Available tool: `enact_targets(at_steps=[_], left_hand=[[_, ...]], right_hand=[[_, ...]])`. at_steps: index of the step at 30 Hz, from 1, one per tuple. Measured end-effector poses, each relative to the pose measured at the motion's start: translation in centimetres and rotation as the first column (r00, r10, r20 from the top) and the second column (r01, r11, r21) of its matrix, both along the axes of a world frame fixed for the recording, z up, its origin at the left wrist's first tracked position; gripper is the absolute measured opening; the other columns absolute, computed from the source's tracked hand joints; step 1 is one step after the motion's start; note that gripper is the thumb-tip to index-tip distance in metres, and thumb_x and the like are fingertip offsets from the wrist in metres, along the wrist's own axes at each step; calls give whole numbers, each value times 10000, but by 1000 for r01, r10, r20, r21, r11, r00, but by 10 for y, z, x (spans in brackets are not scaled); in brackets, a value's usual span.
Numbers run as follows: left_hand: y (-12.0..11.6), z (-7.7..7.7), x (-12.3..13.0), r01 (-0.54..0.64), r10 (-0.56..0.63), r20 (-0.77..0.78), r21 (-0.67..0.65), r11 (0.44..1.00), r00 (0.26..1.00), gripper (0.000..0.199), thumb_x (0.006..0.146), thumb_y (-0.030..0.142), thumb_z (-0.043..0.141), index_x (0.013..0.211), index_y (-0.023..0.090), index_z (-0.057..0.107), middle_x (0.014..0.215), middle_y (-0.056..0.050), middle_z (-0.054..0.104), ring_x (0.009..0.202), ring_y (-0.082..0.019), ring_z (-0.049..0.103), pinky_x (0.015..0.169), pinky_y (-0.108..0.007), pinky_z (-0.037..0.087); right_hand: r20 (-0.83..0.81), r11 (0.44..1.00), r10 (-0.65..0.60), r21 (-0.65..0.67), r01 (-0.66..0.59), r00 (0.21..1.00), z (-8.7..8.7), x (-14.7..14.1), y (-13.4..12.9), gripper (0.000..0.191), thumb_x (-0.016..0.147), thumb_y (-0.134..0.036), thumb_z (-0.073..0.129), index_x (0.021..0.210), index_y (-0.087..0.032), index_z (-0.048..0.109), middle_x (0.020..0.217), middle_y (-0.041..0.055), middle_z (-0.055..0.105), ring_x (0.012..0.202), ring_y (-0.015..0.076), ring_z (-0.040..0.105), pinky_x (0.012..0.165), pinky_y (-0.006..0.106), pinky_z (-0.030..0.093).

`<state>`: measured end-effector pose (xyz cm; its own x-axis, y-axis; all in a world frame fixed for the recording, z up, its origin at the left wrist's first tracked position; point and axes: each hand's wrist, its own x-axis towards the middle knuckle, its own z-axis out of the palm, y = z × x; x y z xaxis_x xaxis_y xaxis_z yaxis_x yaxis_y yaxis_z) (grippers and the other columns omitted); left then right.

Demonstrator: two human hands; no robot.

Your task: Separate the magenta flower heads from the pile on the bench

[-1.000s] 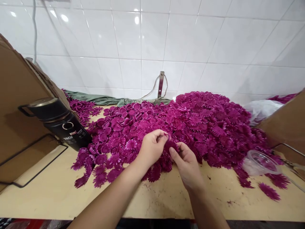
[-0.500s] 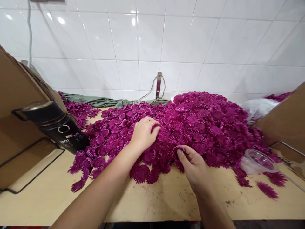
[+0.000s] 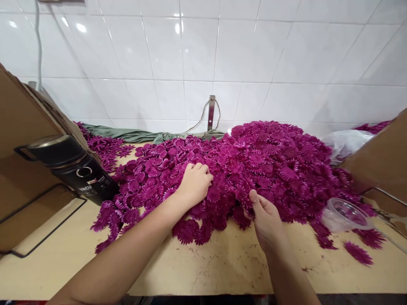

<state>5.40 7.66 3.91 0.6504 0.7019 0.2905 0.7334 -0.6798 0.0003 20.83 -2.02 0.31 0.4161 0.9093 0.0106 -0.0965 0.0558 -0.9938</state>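
A wide heap of magenta flower-shaped pieces (image 3: 280,156) covers the middle of the pale tabletop (image 3: 222,271). My left hand (image 3: 197,182) rests on the heap's centre, back of the hand up, its fingers curled together; whatever they pinch is hidden beneath them. To its right, my right hand (image 3: 262,209) is at the front edge of the heap. Its thumb points up and its fingers reach in among the flowers, closed around a magenta flower piece that is partly hidden by the fingers and blends with the pile.
A black bottle (image 3: 82,178) leans by a cardboard box (image 3: 28,148) and a black wire stand at left. On the right are a clear plastic cup (image 3: 346,214), loose flowers, a white plastic bag (image 3: 343,144) and another box (image 3: 381,165). Behind runs green cloth (image 3: 127,133) along the tiled wall.
My left hand has moved slightly down and its fingers have curled in. My right hand has shifted a little right and up, its thumb now raised from lying over the flower piece.
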Motion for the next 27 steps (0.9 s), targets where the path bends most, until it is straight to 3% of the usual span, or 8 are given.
enact_targets(at_steps=[7, 10, 13, 16, 19, 23, 27], left_hand=[[16, 20, -6, -30, 43, 325, -47, 998, 945, 230, 820, 140, 495, 869, 209, 709, 1084, -56, 685, 1036, -243, 569, 915, -439, 374], [19, 27, -9, -2, 62, 451, -133, 991, 890, 230, 804, 134, 508, 872, 223, 709, 991, -38, 718, 934, -208, 627, 892, -383, 424], [21, 28, -11, -38, 167, 542, -241, 970, 823, 172, 778, 159, 541, 802, 228, 697, 853, -21, 729, 815, -194, 643, 800, -340, 460], [22, 25, -10, -73, 253, 585, -314, 947, 771, 79, 732, 230, 610, 659, 203, 623, 708, -2, 686, 668, -170, 603, 681, -303, 448], [23, 23, -9, -116, 317, 607, -347, 931, 729, 224, 713, 322, 628, 572, 197, 506, 584, 29, 584, 564, -142, 516, 580, -269, 393], [22, 22, -7, -22, 246, 597, -357, 934, 764, 278, 780, 331, 516, 549, 201, 432, 521, 52, 468, 533, -127, 442, 553, -252, 350], [20, 19, -7, 162, 112, 614, -373, 914, 781, 223, 787, 276, 466, 579, 195, 476, 558, 47, 495, 579, -125, 474, 611, -249, 384]], right_hand=[[-18, 984, 176, 6, -175, 984, 3, -2, -2, 416, 612, -574, 698, 694, -185, 575, 612, -33, 488, 554, 103, 426, 542, 232, 401], [-13, 983, 184, 26, -184, 983, 6, -3, -1, 419, 602, -571, 702, 708, -186, 577, 584, -40, 485, 536, 101, 422, 520, 230, 386], [31, 982, 182, 40, -183, 983, 9, -6, 2, 401, 595, -551, 714, 750, -194, 619, 622, -20, 541, 579, 119, 473, 566, 248, 421], [99, 978, 175, 96, -184, 980, 10, -10, 7, 357, 604, -534, 717, 730, -204, 660, 880, 58, 642, 824, 187, 574, 752, 312, 467], [206, 968, 166, 150, -199, 964, 11, -13, 14, 291, 654, -500, 697, 705, -214, 677, 1141, 99, 604, 1062, 249, 543, 907, 390, 426], [353, 954, 154, 191, -232, 923, 19, -19, 29, 185, 719, -408, 671, 767, -233, 707, 1332, 89, 505, 1247, 271, 420, 1034, 454, 306], [283, 937, 237, 186, -296, 929, 29, -26, 45, 197, 659, -397, 706, 731, -214, 700, 1329, 104, 516, 1233, 271, 453, 1015, 427, 344]])
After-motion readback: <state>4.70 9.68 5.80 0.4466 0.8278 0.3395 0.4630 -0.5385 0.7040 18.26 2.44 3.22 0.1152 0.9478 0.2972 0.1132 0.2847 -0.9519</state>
